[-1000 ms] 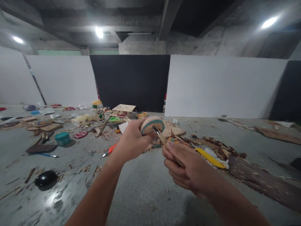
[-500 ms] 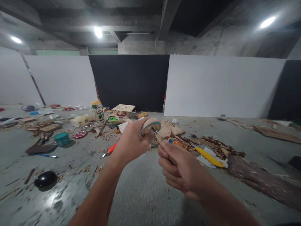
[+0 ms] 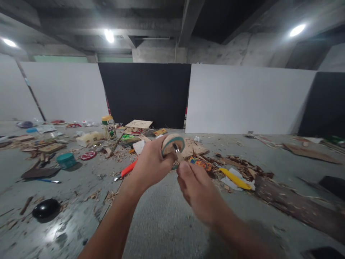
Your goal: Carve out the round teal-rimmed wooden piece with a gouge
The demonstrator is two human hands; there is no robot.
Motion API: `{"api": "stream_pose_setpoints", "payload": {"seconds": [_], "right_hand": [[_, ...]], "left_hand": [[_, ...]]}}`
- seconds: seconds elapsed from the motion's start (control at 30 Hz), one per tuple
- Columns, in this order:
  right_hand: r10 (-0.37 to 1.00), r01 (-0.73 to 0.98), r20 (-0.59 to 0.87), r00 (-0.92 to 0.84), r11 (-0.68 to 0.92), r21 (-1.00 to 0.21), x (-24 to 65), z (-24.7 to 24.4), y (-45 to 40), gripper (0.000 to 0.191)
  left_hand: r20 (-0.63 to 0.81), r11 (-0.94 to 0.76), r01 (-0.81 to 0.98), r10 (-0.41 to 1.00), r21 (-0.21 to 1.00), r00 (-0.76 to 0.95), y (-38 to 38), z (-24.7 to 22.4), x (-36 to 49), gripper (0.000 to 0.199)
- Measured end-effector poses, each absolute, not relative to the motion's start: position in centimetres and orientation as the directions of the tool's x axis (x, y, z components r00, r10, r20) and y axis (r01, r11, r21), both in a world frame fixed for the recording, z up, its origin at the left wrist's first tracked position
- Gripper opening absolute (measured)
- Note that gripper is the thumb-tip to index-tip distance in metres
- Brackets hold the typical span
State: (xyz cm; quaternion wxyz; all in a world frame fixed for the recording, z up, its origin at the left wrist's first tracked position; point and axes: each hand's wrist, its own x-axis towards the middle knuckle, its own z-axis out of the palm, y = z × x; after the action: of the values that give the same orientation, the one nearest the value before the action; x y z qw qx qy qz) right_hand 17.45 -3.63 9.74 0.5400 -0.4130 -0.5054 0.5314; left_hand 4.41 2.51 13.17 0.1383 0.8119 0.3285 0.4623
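Observation:
My left hand (image 3: 153, 160) is closed around the edge of a round, pale wooden piece (image 3: 169, 139) with a teal band along its rim. The piece is tilted so that its inner face is toward me. In my right hand (image 3: 199, 185) is a paintbrush (image 3: 178, 155) with dark bristles, a metal ferrule and a light wooden handle. The bristle tip is at the inner face of the wooden piece, and I cannot tell whether it touches. My right fingers wrap round the handle and hide most of it.
Wood shavings litter the grey floor. To the left are a teal tub (image 3: 66, 160), a black domed object (image 3: 46, 208), a red lid (image 3: 88, 155) and a thin blue brush (image 3: 48, 180). A red-handled cutter (image 3: 128, 168) lies beside my left forearm. Rightward are a yellow-handled tool (image 3: 235, 178) and a bark-covered log (image 3: 293, 205).
The brush tip has shifted a little left and up across the wooden piece, and my right hand has turned with it. The view has swung slightly right.

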Motion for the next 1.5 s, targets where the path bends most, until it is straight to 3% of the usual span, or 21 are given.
{"api": "stream_pose_setpoints", "payload": {"seconds": [0.07,0.1,0.2,0.3,0.37,0.47,0.57,0.63,0.83,1.23,1.5], "right_hand": [[0.984,-0.105,0.176,-0.006,0.174,-0.979,17.2,9.7,-3.6,0.044],[0.988,-0.155,0.14,-0.059,0.13,-0.979,17.3,9.8,-3.7,0.044],[0.889,-0.439,-0.039,-0.456,-0.263,-0.859,18.5,10.8,-4.1,0.039],[0.805,-0.596,0.064,-0.59,-0.381,-0.706,19.6,11.1,-4.5,0.037],[0.793,-0.622,0.111,-0.599,-0.373,-0.688,19.7,11.0,-4.6,0.037],[0.83,-0.561,0.112,-0.547,-0.264,-0.784,19.1,11.1,-4.7,0.045],[0.924,-0.448,0.147,-0.353,-0.029,-0.894,18.5,11.6,-4.8,0.053],[0.95,-0.388,0.139,-0.281,0.02,-0.921,18.6,11.9,-4.7,0.053],[0.958,-0.261,0.019,-0.287,-0.06,-0.963,19.8,11.5,-4.2,0.05],[0.951,-0.209,0.008,-0.308,-0.059,-0.976,19.8,11.1,-4.1,0.051],[0.932,-0.409,-0.071,-0.356,-0.223,-0.885,18.9,12.1,-5.0,0.042]], "left_hand": [[0.654,-0.742,0.404,0.667,0.535,0.358,2.5,13.3,4.3,0.022],[0.649,-0.737,0.405,0.672,0.541,0.357,2.4,13.4,4.3,0.022],[0.638,-0.727,0.367,0.686,0.581,0.35,2.3,13.5,4.3,0.018],[0.619,-0.703,0.214,0.704,0.679,0.349,2.0,13.6,4.8,0.014],[0.605,-0.663,0.089,0.722,0.743,0.335,1.8,13.5,5.3,0.014],[0.573,-0.589,-0.053,0.758,0.807,0.31,1.7,13.3,6.1,0.007],[0.523,-0.531,-0.069,0.789,0.844,0.322,2.0,12.9,6.5,0.006],[0.5,-0.514,-0.043,0.806,0.857,0.316,2.2,12.7,6.6,0.008],[0.495,-0.508,-0.037,0.816,0.86,0.3,2.6,12.6,6.3,0.01],[0.56,-0.601,0.077,0.779,0.796,0.281,2.6,12.8,5.5,0.017],[0.673,-0.707,0.242,0.707,0.664,0.219,2.3,12.8,6.1,0.017]]}}
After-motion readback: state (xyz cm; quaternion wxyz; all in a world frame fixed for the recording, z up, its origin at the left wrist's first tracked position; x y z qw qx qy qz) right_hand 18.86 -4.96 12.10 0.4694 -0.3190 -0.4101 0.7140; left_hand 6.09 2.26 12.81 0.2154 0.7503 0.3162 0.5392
